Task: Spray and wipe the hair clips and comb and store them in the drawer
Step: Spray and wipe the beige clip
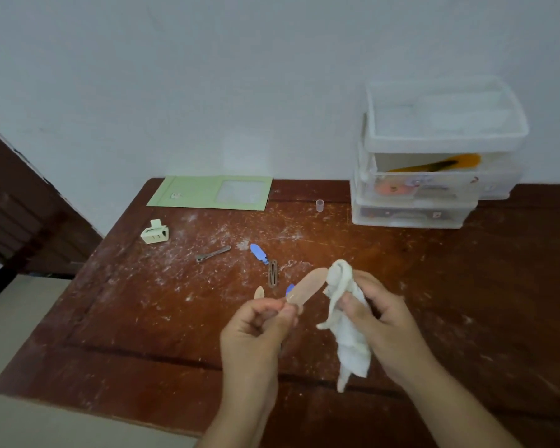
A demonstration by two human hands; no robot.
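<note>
Pinching peach clip [305, 285] in left hand [259, 328], right hand [377, 315] grip curled round white cloth [346, 321] touching clip tip, above tabletop [143, 318].

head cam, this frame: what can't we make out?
- Second blue clip: mostly hidden behind the pink clip held by the left hand.
- Drawer unit contents: blurred through translucent plastic; only orange shapes show.
- Cloth contact with the pink clip: blurred, unclear.
- Right hand palm side: covered by the cloth.
- Spray bottle: none in view.
</note>
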